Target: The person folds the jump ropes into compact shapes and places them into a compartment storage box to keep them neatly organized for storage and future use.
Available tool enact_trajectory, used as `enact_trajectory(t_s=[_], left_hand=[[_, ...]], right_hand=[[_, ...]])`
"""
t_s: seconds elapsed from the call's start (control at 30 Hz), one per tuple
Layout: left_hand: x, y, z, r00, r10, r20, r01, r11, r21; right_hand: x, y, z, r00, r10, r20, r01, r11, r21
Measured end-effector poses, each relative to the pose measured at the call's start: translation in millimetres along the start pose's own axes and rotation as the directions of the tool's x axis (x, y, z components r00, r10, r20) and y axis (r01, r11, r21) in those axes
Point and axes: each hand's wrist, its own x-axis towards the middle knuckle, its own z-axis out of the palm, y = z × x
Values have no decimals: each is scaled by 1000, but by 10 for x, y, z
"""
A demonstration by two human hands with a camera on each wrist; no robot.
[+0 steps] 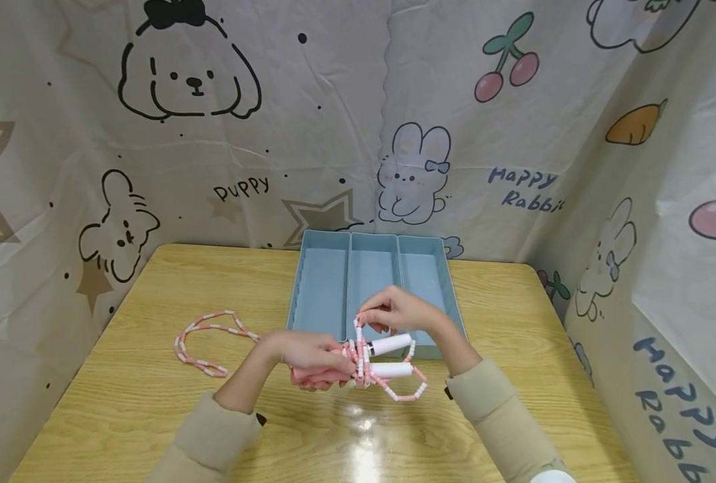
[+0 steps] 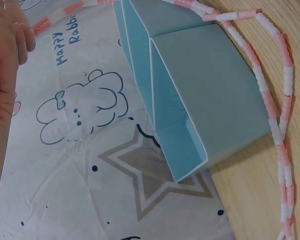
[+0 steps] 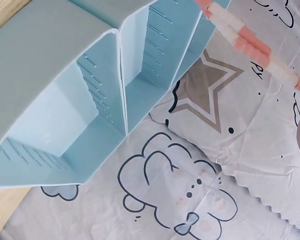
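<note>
I record the left hand gripping two pink-and-white handles, the right hand pinching beaded cord; blue tray at the tabletop's far edge.

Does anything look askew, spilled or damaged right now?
No spill or damage shows. The pink-and-white beaded rope looks untidy, though: one loop trails on the yellow wooden table left of the left hand, while another hangs loose past the two white cylindrical handles.

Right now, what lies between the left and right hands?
The rope: in the head view, it runs from beside the left hand up to the right hand, which pinches it.
</note>
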Motion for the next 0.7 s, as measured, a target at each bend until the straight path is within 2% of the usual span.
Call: enact_trajectory(t_s=[0.2, 0.53, 0.7], left_hand=[[-8, 7, 1, 1000, 21, 2, -21, 999, -34], [-31, -54, -28, 991, 122, 53, -119, 991, -63], [-54, -83, -49, 981, 170, 90, -157, 978, -136]], right_hand=[[3, 109, 34, 1000, -20, 2, 20, 997, 80], [-1, 227, 127, 1000, 15, -7, -13, 978, 207], [-17, 279, 183, 999, 33, -25, -25, 963, 269]])
